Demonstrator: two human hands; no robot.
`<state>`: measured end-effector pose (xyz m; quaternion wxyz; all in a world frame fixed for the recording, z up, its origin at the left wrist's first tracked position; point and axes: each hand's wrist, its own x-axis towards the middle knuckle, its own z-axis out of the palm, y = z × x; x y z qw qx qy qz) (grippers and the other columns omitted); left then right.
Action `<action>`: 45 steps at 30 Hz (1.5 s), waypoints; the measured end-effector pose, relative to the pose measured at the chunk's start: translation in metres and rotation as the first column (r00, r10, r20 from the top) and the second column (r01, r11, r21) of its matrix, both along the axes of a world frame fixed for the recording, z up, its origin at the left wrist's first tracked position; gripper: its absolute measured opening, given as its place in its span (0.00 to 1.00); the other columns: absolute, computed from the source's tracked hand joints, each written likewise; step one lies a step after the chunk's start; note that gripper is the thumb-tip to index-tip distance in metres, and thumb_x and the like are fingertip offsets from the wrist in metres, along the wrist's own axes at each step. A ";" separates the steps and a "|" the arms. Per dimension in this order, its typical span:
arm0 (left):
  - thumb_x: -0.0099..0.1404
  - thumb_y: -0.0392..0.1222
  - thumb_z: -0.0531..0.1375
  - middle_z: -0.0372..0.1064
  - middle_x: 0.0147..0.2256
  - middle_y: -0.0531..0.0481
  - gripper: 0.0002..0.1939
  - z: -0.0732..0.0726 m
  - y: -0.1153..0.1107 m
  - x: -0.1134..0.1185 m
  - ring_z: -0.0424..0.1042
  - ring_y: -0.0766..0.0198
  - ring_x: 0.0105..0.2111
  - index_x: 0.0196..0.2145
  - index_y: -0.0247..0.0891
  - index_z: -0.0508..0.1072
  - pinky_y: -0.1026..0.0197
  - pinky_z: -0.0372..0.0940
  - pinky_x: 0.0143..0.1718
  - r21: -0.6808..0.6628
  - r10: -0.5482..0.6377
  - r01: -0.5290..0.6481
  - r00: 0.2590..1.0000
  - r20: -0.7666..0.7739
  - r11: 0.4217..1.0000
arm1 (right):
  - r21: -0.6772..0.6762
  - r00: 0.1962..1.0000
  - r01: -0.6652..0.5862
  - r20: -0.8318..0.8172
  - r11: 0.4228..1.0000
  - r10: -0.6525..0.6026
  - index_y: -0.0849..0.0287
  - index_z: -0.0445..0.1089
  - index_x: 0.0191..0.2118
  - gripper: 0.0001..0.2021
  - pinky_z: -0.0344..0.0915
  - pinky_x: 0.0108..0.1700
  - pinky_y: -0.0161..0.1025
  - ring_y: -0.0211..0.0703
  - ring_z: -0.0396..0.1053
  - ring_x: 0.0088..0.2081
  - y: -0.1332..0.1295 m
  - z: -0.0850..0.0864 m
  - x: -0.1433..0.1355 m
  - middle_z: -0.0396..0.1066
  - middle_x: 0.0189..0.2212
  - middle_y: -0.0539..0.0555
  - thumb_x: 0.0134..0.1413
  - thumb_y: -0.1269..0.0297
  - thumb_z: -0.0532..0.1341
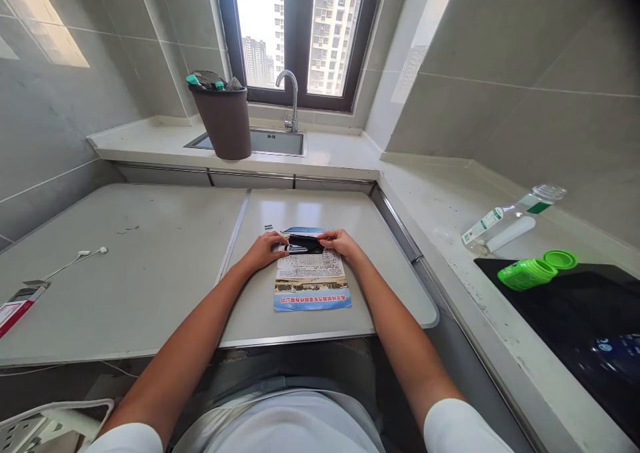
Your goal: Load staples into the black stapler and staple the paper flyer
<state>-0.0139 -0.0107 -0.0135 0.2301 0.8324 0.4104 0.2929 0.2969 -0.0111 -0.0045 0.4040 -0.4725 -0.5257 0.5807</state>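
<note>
Grey tile walls stand left and right. A far window (tall buildings outside!) lets in daylight.

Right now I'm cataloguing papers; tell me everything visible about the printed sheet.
The printed sheet looks like paper: dark text on white, a landscape picture band, red characters on blue at the near edge. It lies seemingly flat on the table, partly hidden by a black item held by left hand and right hand.

Pouch between left hand and right hand, over sheet on table — sink and bin behind; bottle on counter, right.
</note>
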 end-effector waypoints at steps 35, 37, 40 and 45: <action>0.60 0.46 0.75 0.80 0.45 0.42 0.20 0.028 -0.012 0.001 0.79 0.61 0.44 0.45 0.34 0.78 0.62 0.73 0.49 -0.617 0.358 0.349 0.576 0.735 0.705 | 0.848 0.569 -0.527 0.401 0.056 -0.718 0.53 0.75 0.53 0.13 0.59 0.46 0.47 0.47 0.69 0.42 -0.041 0.010 -0.033 0.79 0.44 0.55 0.69 0.73 0.60; 0.64 0.42 0.73 0.80 0.45 0.40 0.14 0.030 -0.012 -0.001 0.80 0.62 0.42 0.43 0.31 0.79 0.65 0.74 0.46 -0.650 0.407 0.381 0.546 0.732 0.658 | 0.833 0.559 -0.554 0.375 0.004 -0.739 0.52 0.74 0.53 0.13 0.59 0.46 0.46 0.45 0.70 0.43 -0.043 0.009 -0.035 0.79 0.45 0.54 0.70 0.74 0.60; 0.70 0.38 0.67 0.80 0.45 0.38 0.10 0.031 -0.011 -0.002 0.80 0.62 0.42 0.46 0.29 0.81 0.66 0.75 0.45 -0.691 0.442 0.406 0.553 0.707 0.598 | 0.806 0.544 -0.591 0.387 -0.013 -0.745 0.52 0.74 0.53 0.12 0.60 0.45 0.46 0.44 0.71 0.45 -0.043 0.008 -0.036 0.79 0.46 0.53 0.71 0.74 0.60; 0.70 0.34 0.67 0.80 0.49 0.37 0.11 0.025 -0.008 -0.002 0.80 0.62 0.45 0.48 0.29 0.81 0.67 0.75 0.48 -0.688 0.434 0.423 0.551 0.712 0.590 | 0.800 0.565 -0.594 0.346 -0.079 -0.749 0.53 0.74 0.51 0.12 0.59 0.44 0.46 0.45 0.71 0.43 -0.044 0.009 -0.038 0.80 0.43 0.53 0.70 0.75 0.60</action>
